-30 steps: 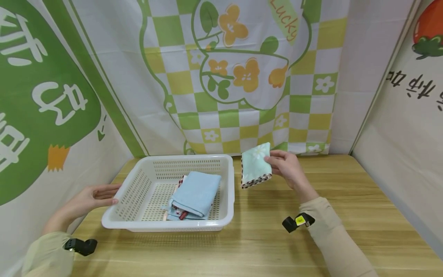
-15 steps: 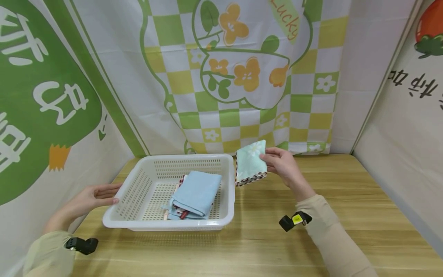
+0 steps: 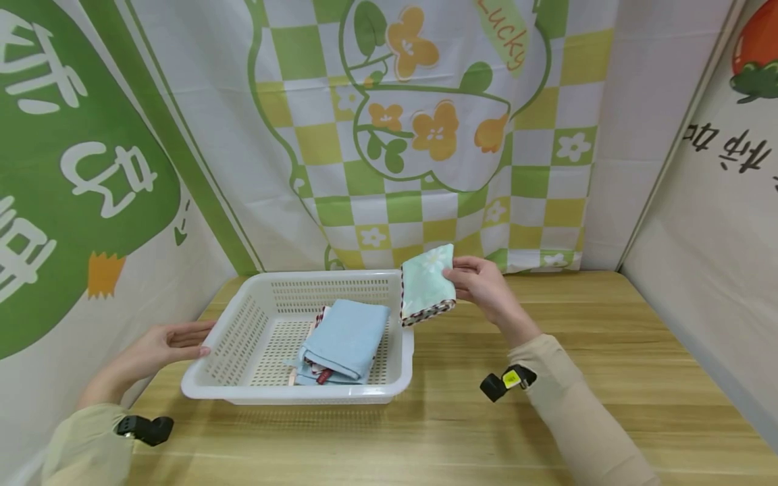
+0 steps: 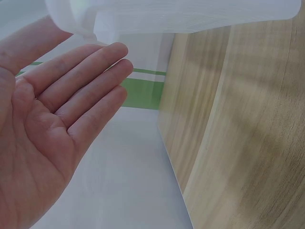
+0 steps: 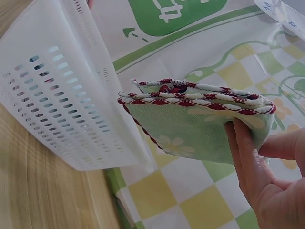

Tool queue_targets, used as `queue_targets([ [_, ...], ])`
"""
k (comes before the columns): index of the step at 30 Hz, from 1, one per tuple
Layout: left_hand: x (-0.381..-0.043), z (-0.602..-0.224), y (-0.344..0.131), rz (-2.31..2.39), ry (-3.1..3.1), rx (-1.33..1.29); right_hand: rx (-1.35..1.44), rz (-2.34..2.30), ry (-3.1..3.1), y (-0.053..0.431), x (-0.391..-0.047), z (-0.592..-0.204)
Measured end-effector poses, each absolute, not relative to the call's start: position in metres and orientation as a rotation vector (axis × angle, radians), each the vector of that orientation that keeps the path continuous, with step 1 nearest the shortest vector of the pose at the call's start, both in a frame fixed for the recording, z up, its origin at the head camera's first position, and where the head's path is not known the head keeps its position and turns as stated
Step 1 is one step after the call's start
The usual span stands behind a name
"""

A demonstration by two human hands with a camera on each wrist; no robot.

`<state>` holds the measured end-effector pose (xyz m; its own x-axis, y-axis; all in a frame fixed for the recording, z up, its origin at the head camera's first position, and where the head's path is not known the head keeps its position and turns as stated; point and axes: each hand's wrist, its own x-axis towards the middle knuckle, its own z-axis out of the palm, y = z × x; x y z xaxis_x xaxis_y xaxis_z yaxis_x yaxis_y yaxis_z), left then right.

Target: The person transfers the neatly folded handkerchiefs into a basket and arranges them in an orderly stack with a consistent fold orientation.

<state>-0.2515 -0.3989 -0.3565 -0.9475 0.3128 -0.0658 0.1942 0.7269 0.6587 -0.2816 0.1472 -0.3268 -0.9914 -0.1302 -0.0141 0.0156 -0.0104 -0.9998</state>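
Observation:
My right hand [image 3: 486, 289] pinches a folded mint-green towel [image 3: 427, 285] between thumb and fingers. Pale flowers decorate the towel, and dark red and white stitching runs along its edges. It is held in the air at the right rim of a white plastic basket [image 3: 316, 393]. Inside the basket lies a folded light-blue towel [image 3: 348, 337], partly covering another cloth with a dark red pattern. At the basket's left rim, my left hand [image 3: 148, 351] touches the outside with straight fingers; the left wrist view shows its palm [image 4: 47, 143] facing the camera.
A wooden table [image 3: 486, 432] bears the basket. Printed curtains [image 3: 450, 223] with green and yellow checks hang behind it, and fabric walls stand at the left and right sides. Each wrist wears a small black camera [image 3: 507, 383].
My right hand has carried the mint-green towel leftward, from beside the basket to its right rim. The left hand and the basket have stayed nearly still.

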Motion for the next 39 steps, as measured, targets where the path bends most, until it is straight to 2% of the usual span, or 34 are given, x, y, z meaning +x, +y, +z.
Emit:
queue_targets([
  [39,-0.253,-0.359,-0.401,1.033,2.751,0.411,-0.209,-2.131,1.982,0.095,-0.295,-0.325],
])
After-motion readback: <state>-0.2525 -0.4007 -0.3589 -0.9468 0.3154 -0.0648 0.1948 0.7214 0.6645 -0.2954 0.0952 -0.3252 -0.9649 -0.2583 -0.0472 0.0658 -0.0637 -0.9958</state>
